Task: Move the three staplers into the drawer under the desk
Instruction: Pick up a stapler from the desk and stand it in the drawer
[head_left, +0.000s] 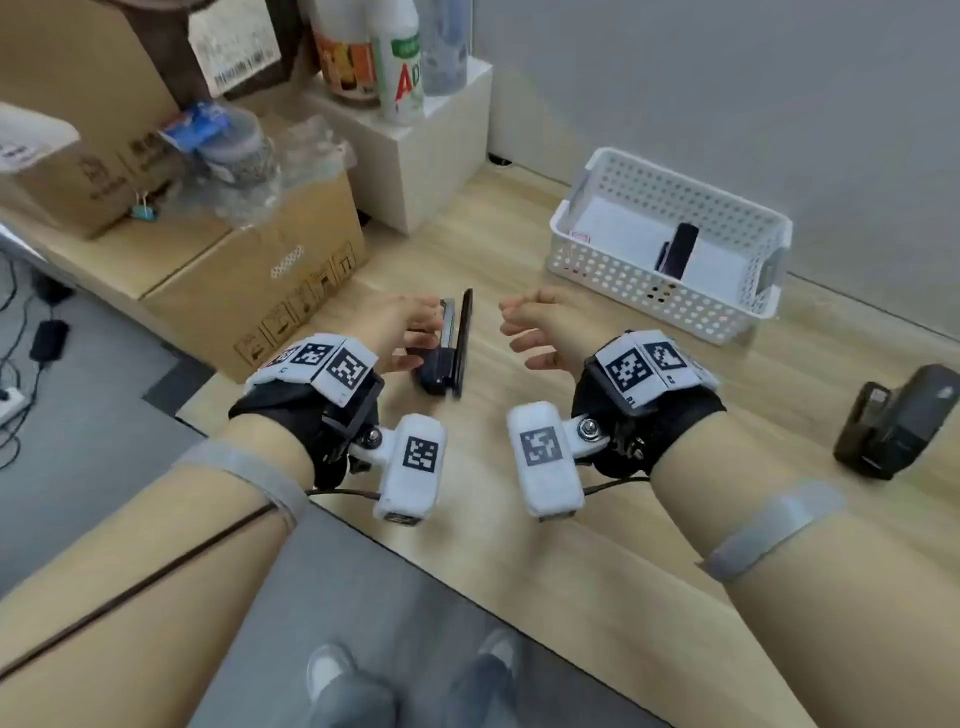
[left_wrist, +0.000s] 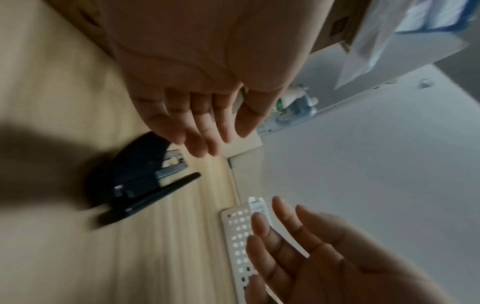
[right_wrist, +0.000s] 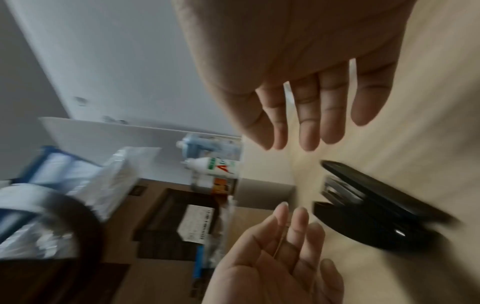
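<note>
1. Left hand (head_left: 402, 332) loose and empty, fingers relaxed just beside the black stapler (head_left: 451, 347), lying on its side on the desk (head_left: 519, 545).
2. Right hand (head_left: 540, 332) slack, holding nothing.
3. Second stapler (head_left: 896, 421) at far right; third (head_left: 678, 254) in the white basket (head_left: 665, 301).
4. White bottle (head_left: 402, 62) shows red "A"; other labels blurred.

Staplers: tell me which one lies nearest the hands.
The black stapler lying between both hands, beside the left hand. One sits in the white basket; another lies far right.

Stapler (head_left: 449, 345) between hands, basket (head_left: 670, 291) perhaps behind.
</note>
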